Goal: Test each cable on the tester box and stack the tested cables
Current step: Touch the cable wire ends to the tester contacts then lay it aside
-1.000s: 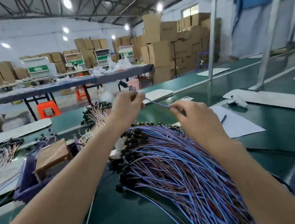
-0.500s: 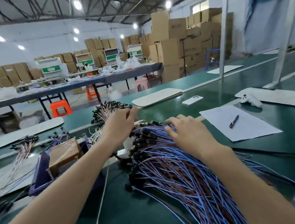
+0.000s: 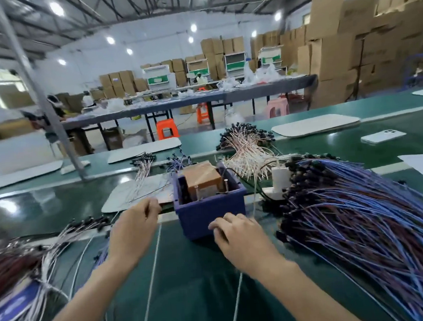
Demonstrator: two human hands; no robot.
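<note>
Before the blue tester box [image 3: 210,211] | left hand [image 3: 132,232] curled, grasp unclear | right hand [image 3: 242,239] curled at its wall, grasp unclear | cable pile [image 3: 362,224] rightward

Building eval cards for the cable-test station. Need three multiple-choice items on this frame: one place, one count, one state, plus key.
1. Where lies the big pile of blue and red wire cables relative to the open blue plastic tester box?
A left of it
B right of it
C inside it
2. How many upright metal pins stand in the box?
A two
B four
C six
3. How does the white smartphone lie?
A propped upright
B in a hand
C flat, back up
Key: B, the pile spreads to the box's right; A, two pins rise by the brown taped block; C, its camera lenses face up on the green table.
</note>
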